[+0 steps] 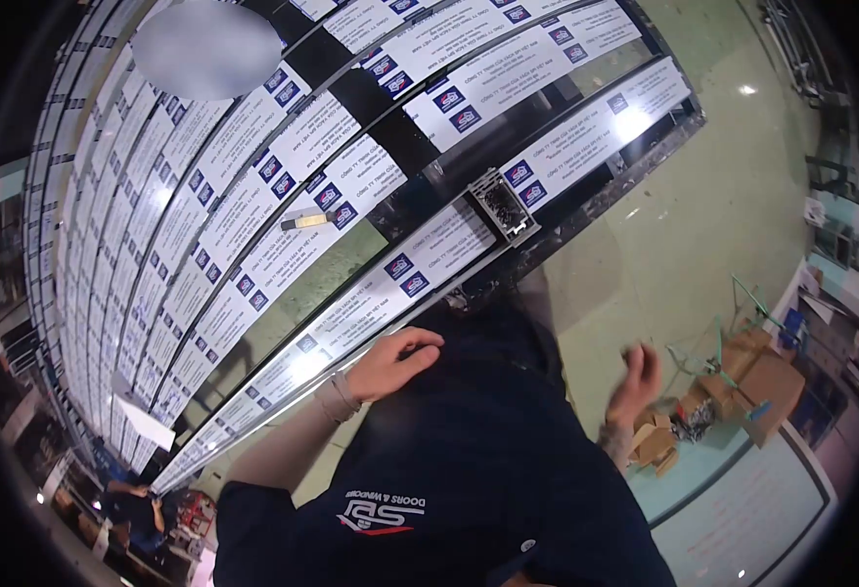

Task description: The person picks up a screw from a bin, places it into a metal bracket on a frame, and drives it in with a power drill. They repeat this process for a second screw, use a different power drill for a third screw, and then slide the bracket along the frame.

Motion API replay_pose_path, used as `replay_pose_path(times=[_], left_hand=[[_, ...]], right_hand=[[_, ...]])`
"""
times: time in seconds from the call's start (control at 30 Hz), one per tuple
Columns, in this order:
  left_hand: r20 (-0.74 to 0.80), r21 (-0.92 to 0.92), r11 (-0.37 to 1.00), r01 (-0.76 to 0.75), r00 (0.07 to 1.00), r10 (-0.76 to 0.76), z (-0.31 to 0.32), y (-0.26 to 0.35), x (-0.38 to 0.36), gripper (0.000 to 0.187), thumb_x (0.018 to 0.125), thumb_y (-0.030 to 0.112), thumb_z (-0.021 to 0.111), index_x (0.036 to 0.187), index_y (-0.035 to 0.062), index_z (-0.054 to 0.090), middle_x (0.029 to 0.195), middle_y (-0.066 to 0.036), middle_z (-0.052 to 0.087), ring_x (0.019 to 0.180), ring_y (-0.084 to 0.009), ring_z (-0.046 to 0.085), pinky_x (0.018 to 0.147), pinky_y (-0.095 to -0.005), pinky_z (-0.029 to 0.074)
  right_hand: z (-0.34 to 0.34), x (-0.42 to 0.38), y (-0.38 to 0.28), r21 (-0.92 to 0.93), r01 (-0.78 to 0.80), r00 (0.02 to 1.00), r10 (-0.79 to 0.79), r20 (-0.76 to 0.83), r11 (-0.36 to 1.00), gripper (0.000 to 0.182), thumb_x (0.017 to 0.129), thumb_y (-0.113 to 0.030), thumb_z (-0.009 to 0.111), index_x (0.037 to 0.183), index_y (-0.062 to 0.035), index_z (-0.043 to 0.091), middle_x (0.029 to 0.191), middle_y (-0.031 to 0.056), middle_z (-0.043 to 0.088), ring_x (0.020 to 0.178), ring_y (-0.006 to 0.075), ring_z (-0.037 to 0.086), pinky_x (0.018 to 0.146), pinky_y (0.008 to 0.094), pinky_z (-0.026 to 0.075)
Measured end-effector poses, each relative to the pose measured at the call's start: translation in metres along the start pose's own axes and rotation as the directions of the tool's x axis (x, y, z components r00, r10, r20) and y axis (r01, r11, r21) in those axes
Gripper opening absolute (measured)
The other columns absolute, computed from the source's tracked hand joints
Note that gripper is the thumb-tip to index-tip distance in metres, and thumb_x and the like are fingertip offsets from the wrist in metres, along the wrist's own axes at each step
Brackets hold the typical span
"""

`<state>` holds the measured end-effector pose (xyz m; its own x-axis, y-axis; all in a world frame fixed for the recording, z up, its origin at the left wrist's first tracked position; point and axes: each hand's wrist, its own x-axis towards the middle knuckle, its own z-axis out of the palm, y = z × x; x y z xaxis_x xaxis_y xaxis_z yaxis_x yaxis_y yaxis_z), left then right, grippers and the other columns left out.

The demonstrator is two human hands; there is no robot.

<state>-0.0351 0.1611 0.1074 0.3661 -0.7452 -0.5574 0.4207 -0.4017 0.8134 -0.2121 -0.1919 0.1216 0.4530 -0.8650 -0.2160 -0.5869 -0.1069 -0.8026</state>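
Note:
Long profiles covered in white film with blue logos lie side by side in front of me. My left hand (395, 363) is beside the near edge of the closest profile (351, 308), its fingers slightly bent and the thumb apart, with nothing seen in it. Off to the right, my right hand (635, 382) hangs over the floor, blurred, its fingers curled; whether it holds anything cannot be made out. A metal frame-like piece with a dark, bristly inside (504, 207) sits on the closest profile. A small yellow and black item (304, 223) rests on another profile.
At the lower right are opened cardboard boxes (767, 377), green thin stands (757, 303) and a whiteboard-like panel (743, 519). A person (136, 514) in dark clothes is at the far ends of the profiles, lower left. Greenish floor (684, 235) shows at the right.

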Motion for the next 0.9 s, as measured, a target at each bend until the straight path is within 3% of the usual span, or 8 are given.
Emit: replay_pose_path(times=[0.07,0.13,0.2,0.33,0.5,0.6,0.7,0.9], left_hand=[[-0.150,-0.310,0.927,0.211,0.952,-0.267,0.025,-0.018,0.013,0.048,0.093,0.041,0.060,0.119,0.0004,0.060,0.115,-0.010,0.065,0.109,-0.0187,0.060,0.096,-0.0306,0.044],[-0.235,-0.287,0.939,0.190,0.936,-0.261,0.050,-0.029,0.059,0.050,0.093,0.043,0.060,0.119,0.0008,0.060,0.116,-0.011,0.065,0.110,-0.0192,0.060,0.097,-0.0309,0.044],[-0.360,-0.288,0.941,0.180,0.890,-0.281,0.089,-0.043,0.116,0.060,0.091,0.054,0.057,0.118,0.0007,0.062,0.115,-0.013,0.066,0.111,-0.0204,0.060,0.097,-0.0323,0.045],[-0.574,-0.687,0.707,-0.169,0.723,-0.384,0.140,0.008,0.204,0.056,0.091,0.054,0.058,0.117,0.0046,0.058,0.097,-0.005,0.061,0.081,-0.0154,0.055,0.067,-0.0325,0.047],[-0.771,-0.637,0.334,-0.695,0.566,-0.291,0.132,0.034,0.266,0.035,0.092,0.039,0.065,0.107,0.0078,0.056,0.083,0.001,0.057,0.065,-0.0087,0.048,0.058,-0.0217,0.040],[-0.770,-0.570,0.266,-0.777,0.394,-0.501,0.121,0.057,0.288,0.032,0.091,0.035,0.067,0.101,0.0079,0.053,0.080,-0.002,0.057,0.064,-0.0104,0.053,0.056,-0.0244,0.045],[-0.710,-0.514,0.260,-0.818,0.236,-0.663,0.126,0.058,0.290,0.040,0.089,0.032,0.070,0.106,0.0052,0.046,0.080,-0.006,0.057,0.060,-0.0140,0.056,0.050,-0.0296,0.047],[-0.664,-0.526,0.268,-0.807,0.193,-0.722,0.129,0.059,0.279,0.038,0.086,0.022,0.067,0.112,0.0094,0.043,0.089,-0.007,0.058,0.075,-0.0194,0.063,0.061,-0.0363,0.055]], right_hand=[[0.078,0.053,-0.050,0.083,0.192,0.924,-0.208,0.320,0.978,0.021,0.091,-0.008,0.064,0.109,0.0016,0.060,0.097,0.0083,0.065,0.090,0.0158,0.061,0.084,0.0277,0.048],[0.146,0.104,-0.109,0.230,0.303,0.639,-0.376,0.671,0.925,0.037,0.089,-0.008,0.066,0.123,0.0024,0.054,0.108,0.0107,0.064,0.101,0.0183,0.059,0.091,0.0296,0.045],[0.198,0.143,-0.123,0.419,0.545,0.239,-0.614,0.752,0.726,0.049,0.083,-0.010,0.072,0.127,0.0019,0.053,0.115,0.0163,0.062,0.107,0.0270,0.059,0.093,0.0347,0.045],[0.271,0.173,-0.120,0.567,0.665,-0.333,-0.486,0.808,0.486,0.057,0.073,-0.012,0.074,0.125,0.0027,0.055,0.114,0.0216,0.061,0.105,0.0383,0.060,0.092,0.0398,0.048],[0.318,0.158,-0.160,0.541,0.831,-0.527,-0.128,0.840,0.131,0.037,0.070,-0.022,0.073,0.099,0.0008,0.067,0.091,0.0201,0.064,0.084,0.0391,0.063,0.077,0.0467,0.052],[0.325,0.144,-0.161,0.540,0.840,-0.542,-0.078,0.836,-0.047,0.031,0.070,-0.025,0.072,0.085,0.0011,0.069,0.091,0.0232,0.064,0.088,0.0394,0.063,0.078,0.0463,0.052],[0.320,0.142,-0.157,0.509,0.861,-0.505,-0.124,0.854,0.007,0.029,0.069,-0.023,0.071,0.083,0.0000,0.061,0.089,0.0222,0.063,0.085,0.0401,0.063,0.077,0.0473,0.052],[0.326,0.144,-0.145,0.581,0.811,-0.586,-0.088,0.806,-0.072,0.032,0.070,-0.021,0.070,0.090,0.0004,0.058,0.093,0.0225,0.063,0.090,0.0401,0.062,0.077,0.0483,0.051]])
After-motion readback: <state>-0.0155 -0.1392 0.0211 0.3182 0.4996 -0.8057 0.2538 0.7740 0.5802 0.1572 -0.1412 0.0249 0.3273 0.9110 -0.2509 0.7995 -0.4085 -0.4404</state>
